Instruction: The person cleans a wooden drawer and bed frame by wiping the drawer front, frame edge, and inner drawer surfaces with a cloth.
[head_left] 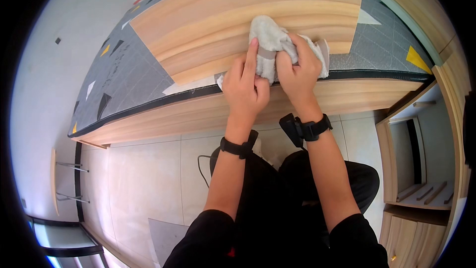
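A pair of fluffy white slippers (pixel 265 34), as far as their shape shows, lies over the lower edge of a wood-grain board (pixel 213 30). The left one has a rounded end and a grey band across it. My left hand (pixel 245 83) is closed at its near end, with the index finger stretched along its side. My right hand (pixel 301 72) grips the soft material between thumb and fingers. Part of the second slipper (pixel 322 57), with a pale firm edge, shows to the right of that hand. Black straps sit on both wrists.
Under the board is a grey patterned mattress (pixel 124 69) on a wooden bed frame (pixel 163 119). An open wooden cabinet (pixel 421 144) stands at the right. A folding wall shelf (pixel 54 181) is at the left. A grey sheet (pixel 166 238) lies on the tiled floor.
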Motion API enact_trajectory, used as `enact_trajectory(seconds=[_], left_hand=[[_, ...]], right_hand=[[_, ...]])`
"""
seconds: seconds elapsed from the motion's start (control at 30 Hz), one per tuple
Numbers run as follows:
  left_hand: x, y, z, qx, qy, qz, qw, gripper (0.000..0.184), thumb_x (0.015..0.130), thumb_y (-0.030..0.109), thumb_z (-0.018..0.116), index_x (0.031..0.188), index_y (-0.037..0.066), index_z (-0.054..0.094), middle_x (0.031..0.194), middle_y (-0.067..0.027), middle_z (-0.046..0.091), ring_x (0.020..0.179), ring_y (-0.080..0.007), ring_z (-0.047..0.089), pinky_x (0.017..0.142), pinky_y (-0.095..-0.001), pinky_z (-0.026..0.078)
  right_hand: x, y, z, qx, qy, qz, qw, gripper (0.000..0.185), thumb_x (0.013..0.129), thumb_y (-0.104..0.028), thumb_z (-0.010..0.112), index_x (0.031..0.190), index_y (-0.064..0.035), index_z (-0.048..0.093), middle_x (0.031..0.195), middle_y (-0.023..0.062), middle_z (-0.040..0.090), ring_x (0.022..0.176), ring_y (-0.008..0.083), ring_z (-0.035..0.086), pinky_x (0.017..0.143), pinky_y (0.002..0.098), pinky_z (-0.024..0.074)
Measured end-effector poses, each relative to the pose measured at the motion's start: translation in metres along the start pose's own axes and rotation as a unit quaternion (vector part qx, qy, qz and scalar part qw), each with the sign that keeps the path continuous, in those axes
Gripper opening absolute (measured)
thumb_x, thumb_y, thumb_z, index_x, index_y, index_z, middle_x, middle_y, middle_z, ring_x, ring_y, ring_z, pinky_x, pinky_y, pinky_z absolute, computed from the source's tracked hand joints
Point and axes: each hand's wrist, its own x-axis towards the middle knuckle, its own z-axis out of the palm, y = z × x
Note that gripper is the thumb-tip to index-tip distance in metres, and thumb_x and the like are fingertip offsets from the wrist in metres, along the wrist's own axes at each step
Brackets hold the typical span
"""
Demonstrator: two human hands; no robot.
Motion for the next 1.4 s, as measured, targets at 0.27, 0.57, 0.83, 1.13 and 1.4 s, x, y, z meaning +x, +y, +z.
enact_trajectory(seconds=[0.27,0.57,0.83,1.13,1.4], left_hand=[[-0.002,-0.002,0.003,-0.008,0.018,0.012,1.0,0.068,0.066,0.0,0.042,0.134,-0.002,0.055,0.081,-0.0134,0.056,0.059,-0.0213,0.049,0.055,-0.0301,0.044],[-0.009,-0.004,0.0,-0.018,0.02,-0.002,1.0,0.061,0.062,0.005,0.048,0.12,-0.005,0.064,0.082,-0.013,0.06,0.061,-0.0268,0.053,0.057,-0.0332,0.044],[-0.015,0.002,-0.006,-0.026,-0.001,0.01,1.0,0.043,0.068,0.002,0.045,0.105,-0.006,0.065,0.086,-0.0178,0.06,0.063,-0.0309,0.056,0.057,-0.0361,0.046],[-0.026,0.001,-0.003,0.002,-0.006,0.01,1.0,0.046,0.063,0.009,0.052,0.105,-0.001,0.067,0.084,-0.0106,0.059,0.059,-0.0278,0.053,0.054,-0.0362,0.044],[-0.06,0.006,-0.012,0.025,-0.036,0.012,0.999,0.038,0.063,0.009,0.054,0.098,-0.001,0.066,0.089,-0.0103,0.061,0.062,-0.0279,0.057,0.055,-0.0366,0.047]], right_hand=[[-0.003,0.002,-0.004,0.025,0.014,-0.022,0.999,0.025,0.069,-0.002,0.058,0.092,0.005,0.066,0.078,0.0173,0.068,0.059,0.0287,0.064,0.058,0.0331,0.0524],[-0.003,-0.006,-0.016,0.044,-0.027,-0.018,0.999,0.022,0.066,-0.003,0.057,0.085,0.0053,0.065,0.07,0.0179,0.064,0.056,0.0308,0.062,0.056,0.0337,0.0519],[-0.008,-0.011,-0.026,0.062,-0.129,0.016,0.99,0.018,0.065,-0.005,0.056,0.078,0.0006,0.066,0.067,0.0153,0.064,0.054,0.0294,0.061,0.053,0.034,0.0505],[-0.014,-0.009,-0.025,0.019,-0.132,-0.076,0.988,0.02,0.064,-0.007,0.058,0.081,-0.0026,0.066,0.07,0.0121,0.066,0.055,0.0285,0.062,0.051,0.034,0.0504],[-0.04,-0.015,-0.045,-0.047,-0.153,-0.132,0.978,0.022,0.064,-0.013,0.059,0.083,-0.008,0.067,0.068,0.0079,0.063,0.055,0.0264,0.061,0.049,0.0343,0.0489]])
